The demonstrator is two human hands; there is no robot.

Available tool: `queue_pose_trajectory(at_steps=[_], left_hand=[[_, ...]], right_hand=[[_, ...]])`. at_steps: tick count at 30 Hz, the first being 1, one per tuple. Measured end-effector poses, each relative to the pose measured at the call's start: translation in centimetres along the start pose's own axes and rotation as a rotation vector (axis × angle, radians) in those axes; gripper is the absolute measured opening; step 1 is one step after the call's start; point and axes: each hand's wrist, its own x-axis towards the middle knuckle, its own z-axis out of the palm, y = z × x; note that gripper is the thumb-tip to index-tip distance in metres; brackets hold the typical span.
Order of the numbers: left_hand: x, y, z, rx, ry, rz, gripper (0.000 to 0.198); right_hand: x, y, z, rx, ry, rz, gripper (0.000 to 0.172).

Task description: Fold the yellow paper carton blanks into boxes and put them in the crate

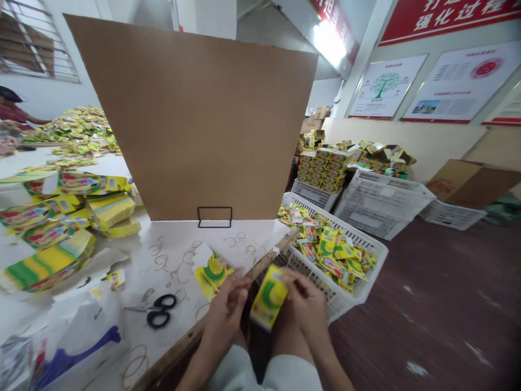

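Observation:
Both of my hands hold a small yellow and green carton point(269, 296) just past the near edge of the white table point(175, 255). My left hand point(227, 309) grips its left side with fingers curled. My right hand point(307, 304) closes over its top right end. A flat unfolded carton point(212, 273) of the same print lies on the table by my left hand. Black scissors point(159, 310) lie further left, among several loose rubber bands point(184, 270).
A big brown cardboard sheet point(195, 119) stands upright at the table's back. Stacks of flat cartons point(61, 217) fill the left. A white basket point(368, 271) of finished cartons sits at my right, with more crates point(386, 201) behind. A person point(12, 117) works at far left.

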Motion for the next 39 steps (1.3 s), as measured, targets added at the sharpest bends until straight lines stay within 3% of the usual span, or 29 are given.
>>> queue_pose_trajectory(at_steps=[2, 4, 5, 7, 10, 13, 16, 22, 25, 27, 29, 31, 34, 39], left_hand=[[1.2, -1.8, -1.4, 0.214, 0.104, 0.06, 0.051], [2.1, -3.8, -2.9, 0.521, 0.177, 0.045, 0.054], [2.4, -4.7, -3.5, 0.585, 0.179, 0.028, 0.05], [2.7, -6.3, -4.2, 0.648, 0.147, 0.007, 0.046], [2.4, -7.5, -4.2, 0.679, 0.11, 0.018, 0.046], [2.1, -7.6, -4.1, 0.697, 0.083, 0.02, 0.046], [2.1, -7.3, -4.3, 0.692, 0.061, 0.01, 0.048], [2.2, -7.0, -4.1, 0.629, 0.077, -0.003, 0.044], [1.9, -6.5, -4.2, 0.563, 0.134, -0.025, 0.041], [1.6, -6.1, -4.6, 0.477, 0.261, -0.025, 0.043], [1.2, -5.5, -5.1, 0.229, 0.417, -0.027, 0.05], [0.9, -4.8, -5.4, -0.146, 0.467, -0.078, 0.057], [0.5, -3.6, -5.2, -0.59, 0.342, -0.251, 0.058], [-0.2, -1.6, -3.7, -0.84, 0.137, -0.335, 0.051]], right_hand=[[2.1, 1.5, -1.8, 0.077, 0.323, -0.017, 0.072], [3.1, 3.1, -2.5, 0.071, 0.358, -0.004, 0.09], [3.2, 3.8, -2.2, 0.042, 0.312, 0.009, 0.088], [2.4, 4.7, -0.3, -0.053, 0.124, 0.014, 0.066], [0.8, 4.6, 4.7, -0.229, -0.149, -0.061, 0.037], [0.6, 3.4, 9.8, -0.456, -0.206, -0.178, 0.033], [1.4, 2.4, 13.3, -0.623, -0.256, -0.256, 0.037], [1.9, 3.0, 15.8, -0.689, -0.31, -0.208, 0.021], [2.1, 3.1, 15.7, -0.558, -0.272, -0.153, 0.019], [2.1, 2.9, 15.2, -0.393, -0.273, -0.101, 0.014], [1.9, 2.8, 14.6, -0.184, -0.302, -0.041, 0.016], [1.1, 2.8, 13.9, 0.021, -0.353, 0.038, 0.028], [-0.8, 2.7, 12.8, 0.255, -0.426, 0.187, 0.044], [-3.5, 2.4, 11.3, 0.46, -0.46, 0.338, 0.051]])
